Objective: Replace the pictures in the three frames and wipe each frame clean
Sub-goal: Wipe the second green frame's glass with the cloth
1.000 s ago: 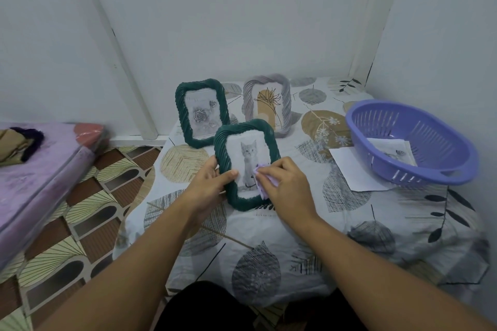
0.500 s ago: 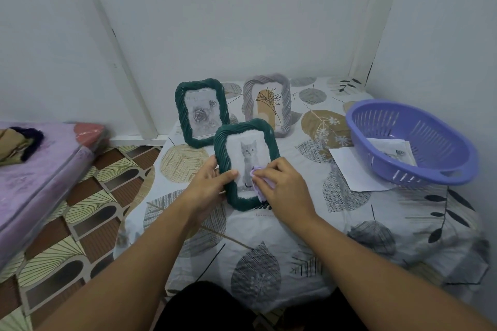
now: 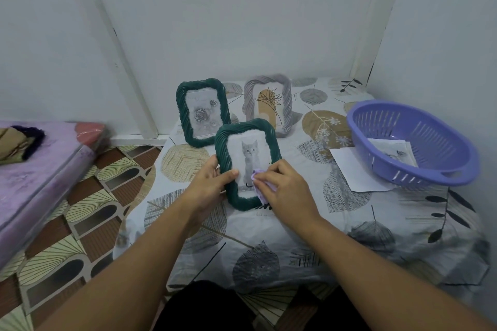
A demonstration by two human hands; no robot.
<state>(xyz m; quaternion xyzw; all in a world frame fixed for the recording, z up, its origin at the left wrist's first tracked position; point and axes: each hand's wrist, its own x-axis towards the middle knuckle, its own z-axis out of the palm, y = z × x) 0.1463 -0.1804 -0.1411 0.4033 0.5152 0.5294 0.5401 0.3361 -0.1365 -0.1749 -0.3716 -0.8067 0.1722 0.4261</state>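
A person's left hand point(image 3: 208, 185) gripped the left edge of a green frame point(image 3: 248, 164) holding a kitten picture, thumb curled over its rim, propping it upright on the leaf-print cloth point(image 3: 295, 223). The right hand point(image 3: 287, 188) pinched a lilac wipe point(image 3: 259, 183) against the frame's lower glass. Behind stood a second green frame point(image 3: 203, 111) and a grey frame point(image 3: 269, 105); at far right a purple basket point(image 3: 411, 142) held loose prints.

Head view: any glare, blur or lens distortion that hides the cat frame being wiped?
Head view: even, soft light, no glare on the cat frame; kitten print sharp; wide-angle bowing of wall lines at the edges; right hand and cloth cover its lower right corner.
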